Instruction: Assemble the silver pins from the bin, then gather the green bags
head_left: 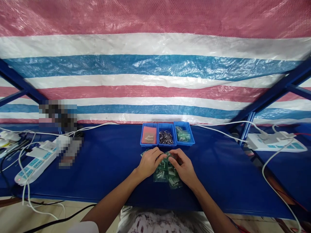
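Note:
My left hand (151, 162) and my right hand (182, 165) meet over several small green plastic packets (160, 174) near the middle of the table. The packets look see-through, with small pale parts inside. Both hands have bent fingers, with thumbs and fingertips pinched on the upper packets. My hands partly cover what lies between the fingertips. Just beyond them, three blue bins stand side by side. The left bin (141, 142) holds a pink sheet and pale pieces, the middle bin (166, 145) many thin metal pieces, and the right bin (193, 139) more green packets.
The blue tabletop (109, 161) ends in front of my lap. A white power strip (36, 165) with cables lies at the left, another power strip (279, 144) at the right. Blue metal frame bars (269, 87) slant at both sides. A striped plastic sheet (155, 68) hangs behind.

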